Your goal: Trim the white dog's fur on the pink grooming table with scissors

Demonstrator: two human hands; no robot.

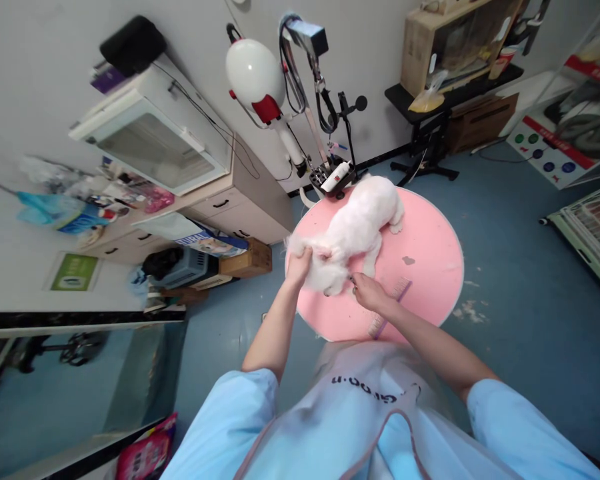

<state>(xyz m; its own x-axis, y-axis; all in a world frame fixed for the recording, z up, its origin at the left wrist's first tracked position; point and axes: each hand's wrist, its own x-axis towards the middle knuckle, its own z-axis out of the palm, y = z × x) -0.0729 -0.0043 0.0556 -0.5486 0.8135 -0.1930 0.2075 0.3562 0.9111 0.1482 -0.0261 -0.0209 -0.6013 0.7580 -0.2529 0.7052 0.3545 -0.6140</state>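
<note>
A small white dog (363, 217) with close-cut body fur and a fluffier head lies on a round pink table (430, 227). Its head is toward me and turned down. My left hand (299, 267) is closed on the fur at the left side of the head, near the ear. Beside the right side of the head, my right hand (370, 292) has its fingers pinched together. A small dark bit shows at those fingertips, too small to name. Partly under my right forearm, a purple-backed comb (404, 289) lies on the table.
Behind the table stand a white-and-red dryer (257, 77), a metal arm with a hanging loop (325, 100) and a black holder with a white bottle (337, 177). Cabinets (260, 187) are at left; a wheeled cage (590, 227) is at right. Loose fur (473, 311) lies on the floor.
</note>
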